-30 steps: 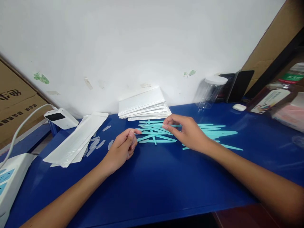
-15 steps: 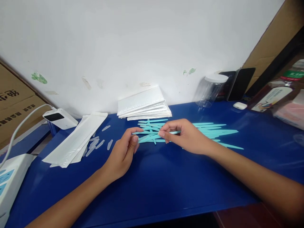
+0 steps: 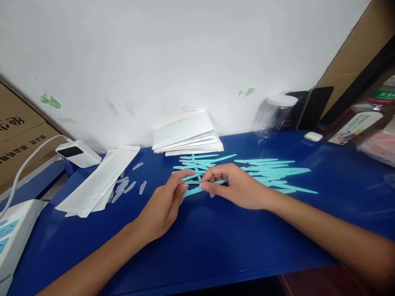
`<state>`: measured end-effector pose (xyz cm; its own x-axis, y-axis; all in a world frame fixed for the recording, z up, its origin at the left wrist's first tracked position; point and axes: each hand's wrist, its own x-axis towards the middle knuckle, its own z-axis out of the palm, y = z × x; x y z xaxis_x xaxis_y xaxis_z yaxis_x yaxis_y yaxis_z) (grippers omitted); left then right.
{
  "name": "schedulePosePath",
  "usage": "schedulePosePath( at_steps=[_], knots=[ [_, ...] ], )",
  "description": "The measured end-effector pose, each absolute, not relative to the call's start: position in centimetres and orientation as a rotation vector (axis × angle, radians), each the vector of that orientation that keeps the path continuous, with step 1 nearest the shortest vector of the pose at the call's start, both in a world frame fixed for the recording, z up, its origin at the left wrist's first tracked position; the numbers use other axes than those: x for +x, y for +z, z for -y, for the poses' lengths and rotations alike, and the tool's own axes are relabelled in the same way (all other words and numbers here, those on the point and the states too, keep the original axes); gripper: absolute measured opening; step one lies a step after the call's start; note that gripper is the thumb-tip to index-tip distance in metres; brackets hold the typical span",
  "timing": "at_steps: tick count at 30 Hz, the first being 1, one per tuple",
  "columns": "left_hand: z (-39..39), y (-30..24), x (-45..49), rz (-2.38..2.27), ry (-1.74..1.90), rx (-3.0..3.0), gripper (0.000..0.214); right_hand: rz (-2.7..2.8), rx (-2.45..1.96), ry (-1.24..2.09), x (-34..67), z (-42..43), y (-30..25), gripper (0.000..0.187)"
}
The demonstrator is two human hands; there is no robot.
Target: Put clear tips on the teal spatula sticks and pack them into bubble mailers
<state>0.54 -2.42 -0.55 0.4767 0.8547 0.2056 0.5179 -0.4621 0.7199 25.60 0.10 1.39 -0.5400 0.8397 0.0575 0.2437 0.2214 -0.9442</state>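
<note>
Over the table (image 3: pixel 197 246), before the loose sticks (image 3: pixel 296 170), my right hand (image 3: pixel 233 187) pinches one stick (image 3: pixel 193 191); my left hand (image 3: pixel 162 205) curls at its left end, thumb and forefinger parted; whether it grips, I cannot tell.

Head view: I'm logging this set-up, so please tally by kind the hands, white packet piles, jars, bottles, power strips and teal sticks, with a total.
Hands: 2, left hand and right hand
White packet piles: 2
Jar: 1
Bottle: 1
Power strip: 1
Teal sticks: overlapping and partly hidden, so no sure count
Total: 7, sticks left out
</note>
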Motion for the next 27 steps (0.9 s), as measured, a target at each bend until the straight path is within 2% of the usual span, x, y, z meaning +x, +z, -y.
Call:
schedulePosePath(
  at_steps=[6,16,19,22,27],
  knots=[
    [1.1,-0.9,0.8,-1.245,0.969,1.491,0.038,1.917,-1.102,1.017,27.6,-2.5,0.9,0.031],
    [1.2,0.2,0.3,-1.04,0.779,1.015,0.034,2.177,-1.279,0.213,32.9,-6.0,2.1,0.029],
    [1.1,0.6,0.1,-1.038,0.762,0.876,0.023,2.264,-1.481,0.227,35.7,-7.1,2.6,0.028],
    [0.9,1.1,0.0,-1.01,0.776,0.747,0.009,2.355,-1.661,0.378,38.0,-7.5,3.0,0.026],
    [0.7,1.3,-0.3,-0.899,0.803,0.734,0.023,2.37,-1.846,0.561,39.6,-6.8,3.3,0.019]
  ],
)
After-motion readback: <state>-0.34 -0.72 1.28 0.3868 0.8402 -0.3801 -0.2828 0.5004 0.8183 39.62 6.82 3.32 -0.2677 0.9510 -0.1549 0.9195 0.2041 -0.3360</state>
